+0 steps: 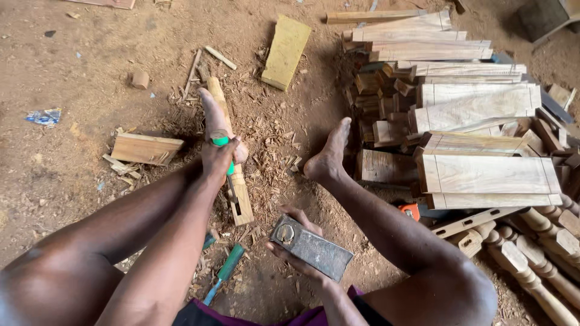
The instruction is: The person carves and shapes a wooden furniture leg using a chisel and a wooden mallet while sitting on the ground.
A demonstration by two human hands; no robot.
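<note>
Head view looked down on a dirt floor (72,199) strewn with chips. At the left lay a short flat board (145,148). Next, the left hand (219,158) had its grip closed round a green-handled chisel (222,143), apparently setting its tip onto a long pale wooden piece (232,163); the left foot (215,121) pressed on that piece, seemingly to pin it in place. A second green-handled tool (223,273) lay below on the shavings. In the lower centre the right hand (296,241) gripped a worn, rectangular metal block (312,248), held like a mallet. The right foot (329,157) rested near stacked, pale-grained planks (483,108) at the right, with turned spindles (531,253) in the lower right.
</note>
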